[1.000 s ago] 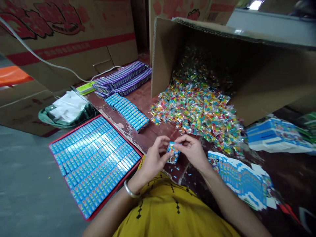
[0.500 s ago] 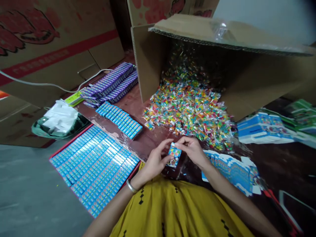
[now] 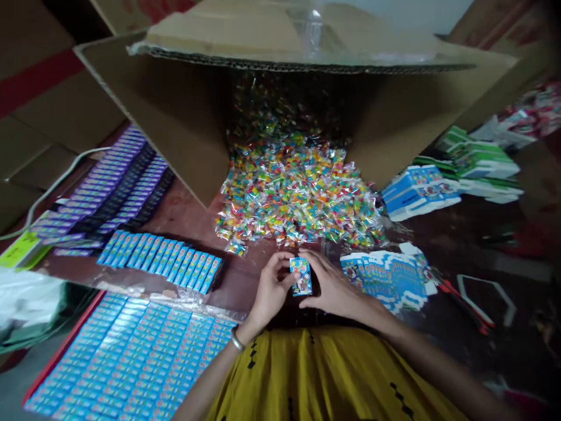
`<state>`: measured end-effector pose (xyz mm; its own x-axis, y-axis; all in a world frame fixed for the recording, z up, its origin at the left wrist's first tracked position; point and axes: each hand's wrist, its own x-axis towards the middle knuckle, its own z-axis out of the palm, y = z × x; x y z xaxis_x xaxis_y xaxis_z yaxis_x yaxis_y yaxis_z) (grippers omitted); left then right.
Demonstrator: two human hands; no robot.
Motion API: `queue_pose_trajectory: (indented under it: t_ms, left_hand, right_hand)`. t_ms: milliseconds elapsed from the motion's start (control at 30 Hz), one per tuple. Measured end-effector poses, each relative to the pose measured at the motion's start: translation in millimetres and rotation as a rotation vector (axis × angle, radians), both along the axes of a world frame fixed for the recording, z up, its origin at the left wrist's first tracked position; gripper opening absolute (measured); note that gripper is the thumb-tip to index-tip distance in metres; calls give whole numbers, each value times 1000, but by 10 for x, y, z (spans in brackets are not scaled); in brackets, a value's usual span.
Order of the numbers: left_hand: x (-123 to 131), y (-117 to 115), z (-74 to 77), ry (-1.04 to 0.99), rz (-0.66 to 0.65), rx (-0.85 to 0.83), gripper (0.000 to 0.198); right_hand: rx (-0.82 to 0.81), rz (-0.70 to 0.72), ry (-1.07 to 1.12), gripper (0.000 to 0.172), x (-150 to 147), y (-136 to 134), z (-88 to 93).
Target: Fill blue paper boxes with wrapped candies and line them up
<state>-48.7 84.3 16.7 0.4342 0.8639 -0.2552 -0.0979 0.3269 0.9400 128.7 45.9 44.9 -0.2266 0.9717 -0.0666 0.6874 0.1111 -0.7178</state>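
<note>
A small blue printed cardboard box (image 3: 301, 276) stands out between my two hands, its flat front facing up toward me. Along its left side, my left hand (image 3: 272, 286) grips it with thumb and fingers. My right hand (image 3: 331, 283) curves round its right side, fingers at the top edge and thumb by the bottom edge. A heap of clear-wrapped multicoloured candies (image 3: 298, 193) lies just beyond my hands, spilling from a large cardboard carton (image 3: 175, 128). Right of my right hand, flattened blue box blanks (image 3: 390, 278) lie fanned out.
Left of my hands runs a row of blue boxes (image 3: 160, 260), with purple boxes (image 3: 105, 181) stacked behind it. A red-edged tray (image 3: 65, 351) full of blue boxes sits lower left. More blue blanks (image 3: 421, 190), green blanks (image 3: 477, 155) and a red-handled tool (image 3: 467, 304) lie right.
The view has swung left-to-right, toward the carton. My right hand has gone from pinching the box's top flap to spanning its top and bottom; the top now looks closed.
</note>
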Motion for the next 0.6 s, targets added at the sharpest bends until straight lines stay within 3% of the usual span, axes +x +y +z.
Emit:
queue_pose_trajectory:
  t_ms: [133,267,400,500,600]
  left_hand:
    - [85,126,23,-11,-70,4,36]
    - [194,173,89,-17,-180,-21,40]
    - [208,31,159,126,-114,67,32]
    - [15,-84,191,475,13,333,19]
    - [-355,-204,223,1031,188,564,17]
  right_hand:
    - [93,-47,-93,82,29,-5,4]
    - [164,-130,-66,78,104,-53,-15]
    - [167,-112,7,84,200,-179,-116]
    - [109,-37,89,93,313,-203,-220]
    - [80,15,154,68,406,-178,-326]
